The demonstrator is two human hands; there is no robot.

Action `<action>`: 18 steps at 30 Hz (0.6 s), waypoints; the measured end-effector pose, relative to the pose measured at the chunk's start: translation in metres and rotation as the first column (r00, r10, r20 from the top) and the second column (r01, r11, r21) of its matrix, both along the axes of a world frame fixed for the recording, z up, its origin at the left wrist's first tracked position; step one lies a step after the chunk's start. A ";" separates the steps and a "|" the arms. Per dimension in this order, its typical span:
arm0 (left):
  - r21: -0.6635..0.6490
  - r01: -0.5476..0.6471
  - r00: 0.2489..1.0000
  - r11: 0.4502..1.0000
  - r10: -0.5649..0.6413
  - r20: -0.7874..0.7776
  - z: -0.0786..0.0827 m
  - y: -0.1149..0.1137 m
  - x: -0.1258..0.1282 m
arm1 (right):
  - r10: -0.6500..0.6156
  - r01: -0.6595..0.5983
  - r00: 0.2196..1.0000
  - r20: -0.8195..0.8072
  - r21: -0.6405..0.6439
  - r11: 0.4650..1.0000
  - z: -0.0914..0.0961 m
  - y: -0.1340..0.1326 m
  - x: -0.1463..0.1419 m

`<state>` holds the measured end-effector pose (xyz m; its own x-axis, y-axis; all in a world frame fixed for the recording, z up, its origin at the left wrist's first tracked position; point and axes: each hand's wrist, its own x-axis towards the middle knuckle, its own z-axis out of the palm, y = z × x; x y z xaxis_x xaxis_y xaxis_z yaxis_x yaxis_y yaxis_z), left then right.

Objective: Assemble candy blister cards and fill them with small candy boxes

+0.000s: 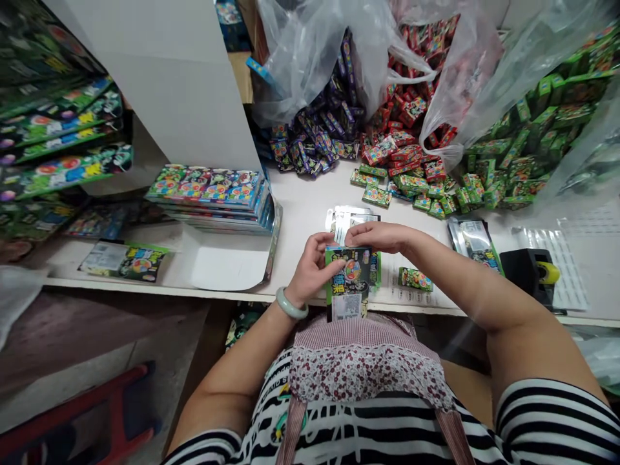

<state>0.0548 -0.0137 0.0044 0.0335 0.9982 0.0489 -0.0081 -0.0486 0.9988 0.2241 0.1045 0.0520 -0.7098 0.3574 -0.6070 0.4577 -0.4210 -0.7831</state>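
Both hands meet at frame centre, just over the near edge of the white counter (300, 213). Left hand (312, 268), grip clenched on the left edge of a small green card pack (351, 278), thumb on its front face; pale bangle on that wrist. Right hand (380, 237) comes in from 3 o'clock, fingers curled over the pack's top edge, grasping it too. Pack held upright, printed front toward the camera, white barcode label at its bottom end, lower part overlapping the apron bib.

Around it:
- 1 o'clock of the pack, just behind the hands: clear sleeves (346, 216) flat on the counter, partly hidden.
- 3 o'clock, near: one loose green box (415, 279) lying flat.
- Further at 3 o'clock: dark packet stack (472, 242), then a black tape dispenser (530, 271) w/ yellow roll, at the counter edge.
- 12 o'clock, well apart: purple boxes (314, 139) spilling from a clear bag.
- 1 o'clock: red boxes (407, 129) in another bag, loose green ones in front.
- 2 o'clock: green box heap (523, 148) under plastic.
- 10 o'clock: stack of colourful flat cards (213, 190) in an open display tray, white board behind.
- 9 o'clock: one flat card (126, 259) alone near the counter edge.
- Far left: shelves w/ green display cards, blurred.

Can't read any print.
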 end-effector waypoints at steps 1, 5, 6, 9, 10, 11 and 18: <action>-0.050 0.082 0.995 0.995 -0.079 0.053 0.001 -0.007 -0.001 | -0.005 0.002 0.999 -0.037 -0.074 0.997 -0.002 0.000 0.003; -0.121 0.257 0.966 0.959 -0.251 0.063 0.024 -0.041 -0.018 | -0.124 0.116 0.976 -0.179 -0.052 0.992 0.004 -0.001 0.018; -0.076 0.192 0.981 0.979 -0.191 0.019 0.035 -0.048 -0.027 | -0.190 0.192 0.958 -0.213 -0.011 0.981 0.006 0.000 0.022; 0.284 -0.169 0.961 0.944 0.221 -0.164 0.078 -0.052 -0.068 | -0.411 0.451 0.870 -0.272 0.100 0.887 0.009 0.006 0.033; 0.445 -0.276 0.891 0.852 0.401 -0.213 0.092 -0.047 -0.086 | -0.458 0.504 0.846 -0.274 0.131 0.854 0.008 0.007 0.035; 0.585 -0.332 0.790 0.740 0.557 -0.256 0.103 -0.038 -0.104 | -0.479 0.529 0.836 -0.268 0.160 0.834 0.006 0.007 0.037; 0.615 0.071 0.294 0.786 0.572 -0.766 0.087 0.046 -0.203 | -0.322 0.349 0.937 -0.137 0.307 0.885 -0.020 -0.012 0.031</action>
<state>-0.1483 0.0325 0.0919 0.1273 0.7919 0.5973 0.9462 -0.2775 0.1662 0.2553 0.0925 0.0320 -0.5535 0.7486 -0.3650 0.2646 -0.2574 -0.9294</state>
